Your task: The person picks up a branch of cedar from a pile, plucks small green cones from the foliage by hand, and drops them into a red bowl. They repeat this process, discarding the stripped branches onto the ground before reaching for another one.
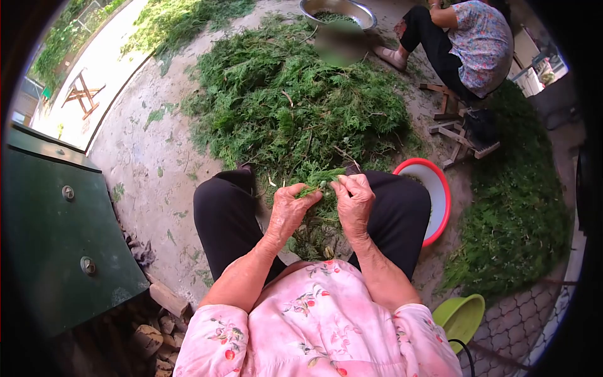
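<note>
Between my knees, my left hand [294, 207] pinches a green conifer sprig [320, 178] with flat, scaly leaves. The fingers of my right hand [354, 200] are closed at the sprig's other side, by small round pale-green cones [324, 185]. Whether those fingers grip a cone or the stem is too small to tell. Just beyond both hands spreads a large pile of cut conifer branches [282, 107]. To the right of my right knee stands a white basin with a red rim [443, 195], its inside partly hidden by my leg.
Another person [480, 47] sits at the upper right, near a metal bowl [367, 14] holding green bits. Wooden stools [461, 141] stand below that person. More greenery [515, 213] lies at right, above a yellow-green basin [468, 317]. A dark green cabinet [56, 232] and firewood [147, 339] are at left.
</note>
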`<action>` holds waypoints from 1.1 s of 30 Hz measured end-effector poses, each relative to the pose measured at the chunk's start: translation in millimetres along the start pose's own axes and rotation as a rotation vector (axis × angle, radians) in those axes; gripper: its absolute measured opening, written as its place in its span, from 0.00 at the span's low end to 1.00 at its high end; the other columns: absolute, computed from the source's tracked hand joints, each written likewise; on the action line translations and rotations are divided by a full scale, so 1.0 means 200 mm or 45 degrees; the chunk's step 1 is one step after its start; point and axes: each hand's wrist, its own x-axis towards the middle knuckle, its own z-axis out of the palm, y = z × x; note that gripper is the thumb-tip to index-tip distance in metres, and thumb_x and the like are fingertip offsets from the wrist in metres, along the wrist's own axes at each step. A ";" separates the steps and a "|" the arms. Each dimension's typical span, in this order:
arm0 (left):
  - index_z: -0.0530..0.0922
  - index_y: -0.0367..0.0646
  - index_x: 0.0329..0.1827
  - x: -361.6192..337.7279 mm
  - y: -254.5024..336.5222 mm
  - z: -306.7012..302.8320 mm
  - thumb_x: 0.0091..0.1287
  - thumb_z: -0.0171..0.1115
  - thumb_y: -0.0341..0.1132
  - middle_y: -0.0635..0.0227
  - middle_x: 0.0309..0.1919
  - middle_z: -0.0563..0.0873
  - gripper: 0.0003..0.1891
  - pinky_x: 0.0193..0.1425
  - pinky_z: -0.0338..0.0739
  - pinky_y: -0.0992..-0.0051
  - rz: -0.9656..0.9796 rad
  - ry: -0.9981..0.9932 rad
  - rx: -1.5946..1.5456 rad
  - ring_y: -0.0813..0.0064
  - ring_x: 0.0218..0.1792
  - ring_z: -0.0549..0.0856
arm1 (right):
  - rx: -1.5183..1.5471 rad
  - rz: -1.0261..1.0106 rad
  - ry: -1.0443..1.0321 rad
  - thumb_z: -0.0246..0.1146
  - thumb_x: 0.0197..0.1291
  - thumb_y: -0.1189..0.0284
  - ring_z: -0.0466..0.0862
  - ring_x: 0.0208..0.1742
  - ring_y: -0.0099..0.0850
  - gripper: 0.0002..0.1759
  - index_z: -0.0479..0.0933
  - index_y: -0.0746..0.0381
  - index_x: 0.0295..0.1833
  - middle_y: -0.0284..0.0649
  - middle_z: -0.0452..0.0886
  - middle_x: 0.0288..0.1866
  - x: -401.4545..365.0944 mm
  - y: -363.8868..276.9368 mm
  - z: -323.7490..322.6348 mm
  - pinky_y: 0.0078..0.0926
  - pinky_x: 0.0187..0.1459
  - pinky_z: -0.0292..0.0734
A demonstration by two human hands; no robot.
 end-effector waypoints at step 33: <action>0.81 0.35 0.32 0.02 0.00 -0.02 0.58 0.64 0.34 0.64 0.21 0.79 0.09 0.31 0.71 0.77 0.156 -0.166 0.219 0.82 0.23 0.74 | 1.050 1.050 -0.445 0.64 0.57 0.73 0.71 0.19 0.15 0.07 0.75 0.64 0.31 0.28 0.73 0.22 0.01 0.04 -0.02 0.13 0.15 0.61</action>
